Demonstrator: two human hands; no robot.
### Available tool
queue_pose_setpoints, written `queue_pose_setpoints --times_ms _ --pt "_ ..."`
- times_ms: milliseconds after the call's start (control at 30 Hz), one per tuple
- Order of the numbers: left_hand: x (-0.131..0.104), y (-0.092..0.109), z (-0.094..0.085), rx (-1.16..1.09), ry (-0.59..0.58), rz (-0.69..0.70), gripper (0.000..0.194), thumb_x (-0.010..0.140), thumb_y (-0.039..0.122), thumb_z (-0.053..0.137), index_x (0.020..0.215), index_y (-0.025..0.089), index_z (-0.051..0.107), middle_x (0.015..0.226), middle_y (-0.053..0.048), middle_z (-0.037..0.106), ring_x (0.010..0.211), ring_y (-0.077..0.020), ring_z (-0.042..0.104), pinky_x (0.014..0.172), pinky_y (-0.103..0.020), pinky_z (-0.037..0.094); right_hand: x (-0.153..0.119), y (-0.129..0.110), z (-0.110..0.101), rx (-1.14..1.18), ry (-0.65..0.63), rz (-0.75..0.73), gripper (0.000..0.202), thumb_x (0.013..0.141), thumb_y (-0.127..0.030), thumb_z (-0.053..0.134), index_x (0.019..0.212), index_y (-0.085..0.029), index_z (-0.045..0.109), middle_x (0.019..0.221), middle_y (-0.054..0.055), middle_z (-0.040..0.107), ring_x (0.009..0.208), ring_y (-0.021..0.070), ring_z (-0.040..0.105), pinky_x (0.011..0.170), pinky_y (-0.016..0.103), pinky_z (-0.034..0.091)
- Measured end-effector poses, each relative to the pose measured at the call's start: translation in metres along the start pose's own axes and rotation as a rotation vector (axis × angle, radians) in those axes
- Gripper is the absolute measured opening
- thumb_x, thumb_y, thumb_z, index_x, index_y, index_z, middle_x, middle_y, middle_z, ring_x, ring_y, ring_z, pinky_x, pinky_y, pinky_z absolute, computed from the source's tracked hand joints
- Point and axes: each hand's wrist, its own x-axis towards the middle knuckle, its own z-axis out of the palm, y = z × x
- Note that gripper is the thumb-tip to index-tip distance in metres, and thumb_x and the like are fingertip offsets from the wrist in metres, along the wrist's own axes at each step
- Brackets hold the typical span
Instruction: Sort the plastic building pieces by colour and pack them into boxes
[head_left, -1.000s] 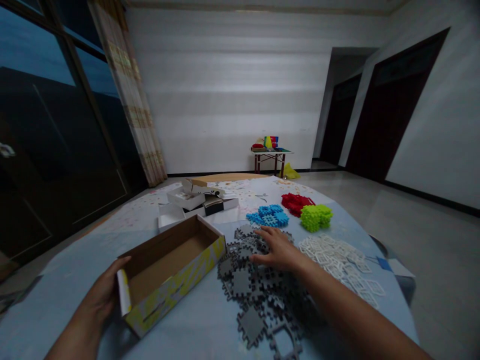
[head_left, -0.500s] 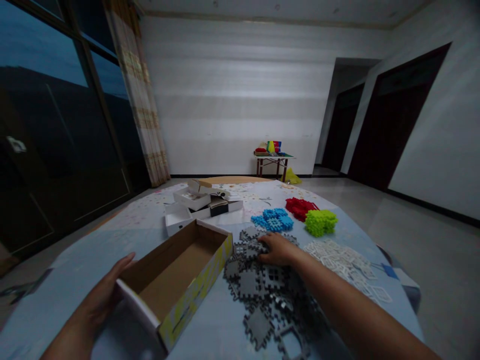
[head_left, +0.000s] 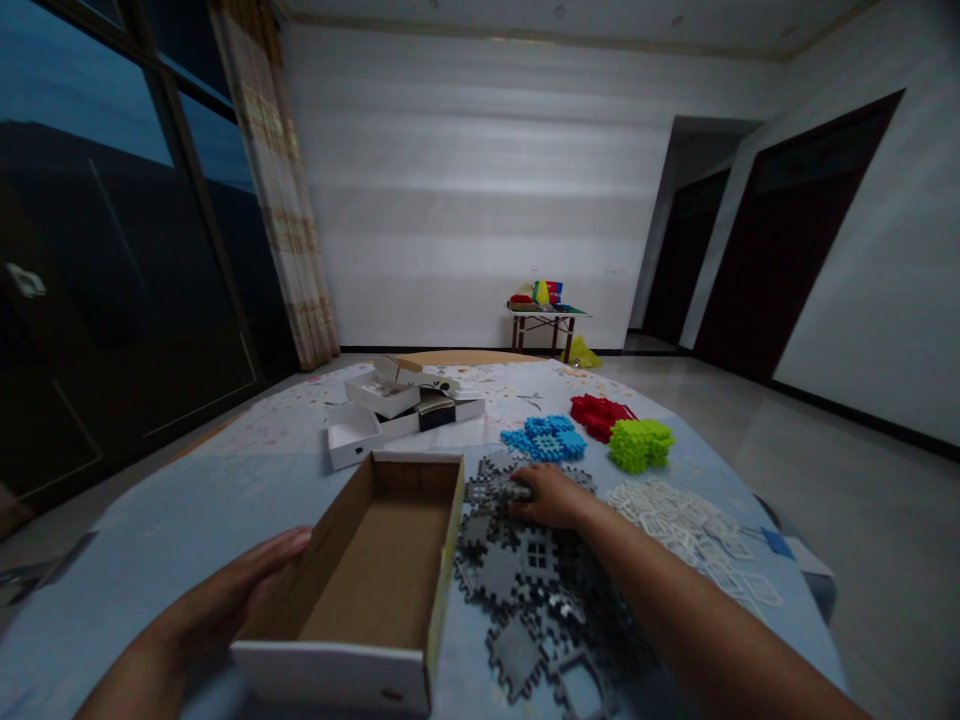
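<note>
A shallow cardboard box (head_left: 382, 560), brown inside with white outer walls, sits in front of me with its open side up. My left hand (head_left: 255, 580) lies along the outside of its left wall, fingers stretched out; part of the hand is hidden behind the wall. Right of the box spreads a heap of grey interlocking toy tiles (head_left: 501, 572), some solid and some with window-like openings. At the heap's far part, my right hand (head_left: 553, 497) has its fingers curled down around grey tiles; how many is hidden.
Beyond the heap lie blue tiles (head_left: 546, 438), a red pile (head_left: 600, 416) and lime-green tiles (head_left: 641, 444). White square frames (head_left: 686, 525) spread beside my right forearm. Several small boxes (head_left: 354, 432) are stacked at the back left of the cloth-covered round table (head_left: 187, 500).
The box has turned and now points more straight away from me, with my left hand moving slightly inward along it. My right hand has shifted slightly left among the grey tiles.
</note>
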Motion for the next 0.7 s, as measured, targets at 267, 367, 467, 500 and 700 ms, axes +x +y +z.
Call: queue_pose_setpoints --times_ms 267,367,467,500,700 --pt "0.008 -0.009 0.002 -0.286 -0.329 -0.196 0.05 0.057 0.059 0.069 0.091 0.022 0.069 0.095 -0.008 0.073 0.093 -0.0329 0.066 0.086 -0.045 0.05 0.002 0.002 -0.003 0.015 0.023 0.017 0.049 0.07 -0.036 0.058 0.117 -0.02 0.059 0.116 0.011 0.059 0.11 0.0263 0.053 0.094 0.035 0.039" --pt "0.021 -0.01 0.008 -0.233 -0.066 -0.048 0.05 0.061 0.059 0.066 0.094 0.021 0.067 0.097 -0.009 0.072 0.092 -0.0303 0.066 0.081 -0.042 0.052 0.004 -0.003 -0.006 0.014 0.012 0.021 0.058 0.069 -0.044 0.06 0.122 -0.021 0.056 0.124 0.012 0.053 0.115 0.028 0.049 0.096 0.037 0.038" --pt "0.034 -0.007 0.015 -0.051 0.266 0.158 0.053 0.059 0.061 0.065 0.093 0.02 0.066 0.102 -0.008 0.07 0.096 -0.029 0.064 0.081 -0.039 0.052 0.006 -0.011 -0.007 0.021 -0.029 0.007 0.077 0.064 -0.055 0.065 0.132 -0.025 0.046 0.138 0.012 0.04 0.125 0.0319 0.039 0.1 0.042 0.033" --pt "0.037 -0.005 0.017 0.022 0.325 0.215 0.054 0.059 0.062 0.064 0.094 0.02 0.066 0.105 -0.009 0.069 0.1 -0.0288 0.062 0.085 -0.038 0.051 0.007 -0.013 -0.007 0.022 -0.057 -0.004 0.081 0.062 -0.058 0.065 0.134 -0.026 0.044 0.141 0.012 0.037 0.127 0.0331 0.036 0.101 0.043 0.032" --pt "0.034 0.005 0.018 0.271 0.222 0.415 0.058 0.066 0.06 0.058 0.111 0.023 0.064 0.122 -0.006 0.063 0.116 -0.0277 0.053 0.102 -0.038 0.037 0.012 -0.016 -0.003 0.008 -0.12 -0.092 0.069 0.07 -0.052 0.063 0.131 -0.026 0.047 0.135 0.012 0.045 0.126 0.0329 0.036 0.1 0.045 0.033"
